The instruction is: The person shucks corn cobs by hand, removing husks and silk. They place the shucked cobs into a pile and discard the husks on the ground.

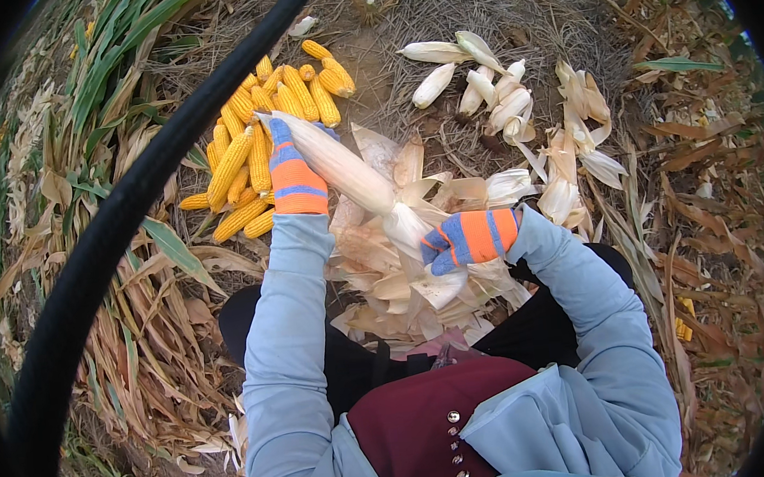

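Observation:
An ear of corn in pale husk (339, 164) lies slantwise between my hands, its tip at upper left. My left hand (294, 171), in an orange and blue striped knit glove, grips the ear near the tip; some fingers are hidden behind it. Husk leaves (408, 226) are peeled down at the lower end. My right hand (466, 240), gloved alike, is closed on those leaves. Just beyond my left hand lies a pile of bare yellow corn cobs (231, 166). Loose torn husks (371, 273) heap up below the ear, between my legs.
Several ears still in husk (506, 104) lie at the upper right, with more husks (562, 177) nearer. Dry corn stalks and leaves (155, 350) cover the left ground, dry leaves (711, 226) the right. A black strap or cable (149, 183) crosses the view at left.

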Action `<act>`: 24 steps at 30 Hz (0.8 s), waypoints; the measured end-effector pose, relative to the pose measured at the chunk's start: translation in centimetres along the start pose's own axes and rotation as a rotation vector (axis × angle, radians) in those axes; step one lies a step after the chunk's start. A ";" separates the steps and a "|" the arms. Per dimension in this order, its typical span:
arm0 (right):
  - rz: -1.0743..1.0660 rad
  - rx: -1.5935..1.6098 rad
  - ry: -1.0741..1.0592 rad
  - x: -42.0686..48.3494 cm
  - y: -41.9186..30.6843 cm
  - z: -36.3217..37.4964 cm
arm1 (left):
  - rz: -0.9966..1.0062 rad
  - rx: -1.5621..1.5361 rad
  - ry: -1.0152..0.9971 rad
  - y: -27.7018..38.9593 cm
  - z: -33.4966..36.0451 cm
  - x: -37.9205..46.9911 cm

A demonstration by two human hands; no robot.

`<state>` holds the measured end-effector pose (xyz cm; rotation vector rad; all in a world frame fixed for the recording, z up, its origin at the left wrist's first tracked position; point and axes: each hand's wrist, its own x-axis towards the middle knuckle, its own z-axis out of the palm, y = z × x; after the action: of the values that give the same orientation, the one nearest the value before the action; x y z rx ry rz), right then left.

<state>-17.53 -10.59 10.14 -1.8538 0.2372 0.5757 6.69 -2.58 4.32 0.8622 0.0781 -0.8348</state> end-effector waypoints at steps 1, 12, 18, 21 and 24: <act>0.000 -0.076 -0.055 -0.2 0.1 0.4 | 0.078 0.050 0.099 0.9 -0.4 0.4; -0.115 0.190 0.571 2.6 2.9 -2.0 | 0.088 0.055 -0.049 0.0 -0.4 1.8; 0.069 -0.039 0.539 5.7 3.3 3.3 | 0.151 0.087 -0.094 -1.5 0.6 0.1; -0.088 0.105 0.692 5.8 3.6 3.1 | 0.150 0.033 -0.107 -1.5 1.0 -0.7; -0.003 -0.052 0.721 5.5 3.5 2.3 | 0.071 0.040 -0.074 -2.5 1.4 -1.6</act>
<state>-14.95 -9.03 3.95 -2.0505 0.6963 -0.1155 3.55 -3.50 4.21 0.8660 -0.0335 -0.8029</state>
